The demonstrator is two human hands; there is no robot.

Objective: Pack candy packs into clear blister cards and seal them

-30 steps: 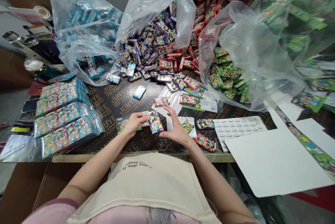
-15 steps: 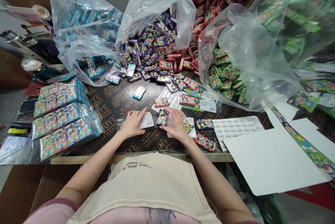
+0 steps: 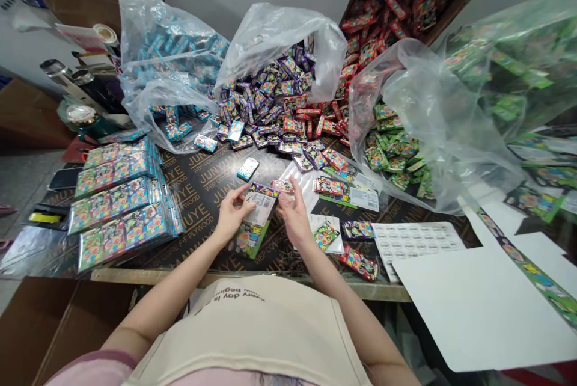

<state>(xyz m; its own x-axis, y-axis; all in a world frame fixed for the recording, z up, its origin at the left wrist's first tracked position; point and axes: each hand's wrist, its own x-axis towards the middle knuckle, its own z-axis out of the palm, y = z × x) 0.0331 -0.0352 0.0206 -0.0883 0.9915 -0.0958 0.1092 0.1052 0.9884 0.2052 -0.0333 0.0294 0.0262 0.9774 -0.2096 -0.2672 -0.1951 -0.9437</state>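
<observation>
My left hand (image 3: 232,213) grips the left edge of a clear sleeve pack (image 3: 255,217), raised and tilted over the table, with a purple packet at its top end and a green card at its lower end. My right hand (image 3: 293,213) pinches the pack's right side near that purple packet, just below a red packet (image 3: 283,186) lying on the table. Both hands have their fingers closed on the pack.
Clear bags spill blue (image 3: 171,67), purple (image 3: 270,91) and green packets (image 3: 396,145); red packets (image 3: 387,13) fill a box behind. Finished packs (image 3: 119,199) are stacked at left. A sticker sheet (image 3: 417,238), white cardboard (image 3: 478,308) and loose packets (image 3: 358,260) lie at right.
The pack lay flat under my left hand; now both hands hold it tilted up. The purple packet my right hand held sits at the pack's top. The camera tipped upward.
</observation>
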